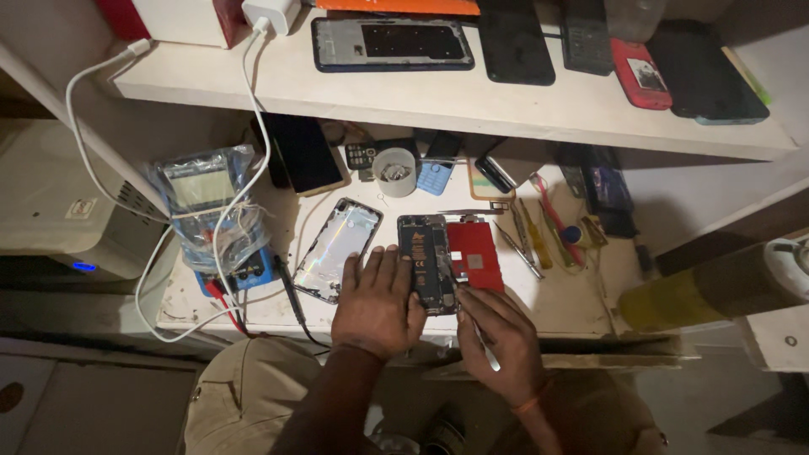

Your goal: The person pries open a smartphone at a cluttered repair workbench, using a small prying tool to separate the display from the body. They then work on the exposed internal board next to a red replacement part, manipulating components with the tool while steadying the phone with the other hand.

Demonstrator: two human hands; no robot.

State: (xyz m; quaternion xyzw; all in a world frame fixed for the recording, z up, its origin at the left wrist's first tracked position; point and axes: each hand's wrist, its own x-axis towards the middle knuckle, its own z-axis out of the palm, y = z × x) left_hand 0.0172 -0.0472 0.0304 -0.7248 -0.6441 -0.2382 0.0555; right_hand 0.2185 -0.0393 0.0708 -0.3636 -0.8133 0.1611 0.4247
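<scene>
The left hand (377, 305) lies flat, palm down, on the bench (573, 299), its fingers spread and resting against the left edge of an opened smartphone (427, 263) whose dark insides face up; it pins the phone rather than grips it; the right hand (499, 337) is curled around a thin metal tool (487, 347), fingers closed on it, with the fingertips at the phone's lower right corner; whether the tool's tip touches the phone cannot be told. The phone lies near the front edge of the bench, roughly at its middle, and its red-backed screen panel (475, 256) is folded out just beside it on the right, touching along the long edge. To the left of the left hand lies a shiny silver back cover (339, 248), tilted; further left stands a blue multimeter (221, 221) wrapped in clear plastic, with a white charging cable (226, 221) draped over it and red and black probe leads trailing in front. Behind the phone stands a small white cup (394, 172) beside a blue keypad phone (435, 177); to the right lie tweezers (518, 251) and screwdrivers (539, 232); on the shelf (522, 114) above rest several phones, among them a red keypad phone (640, 74).
</scene>
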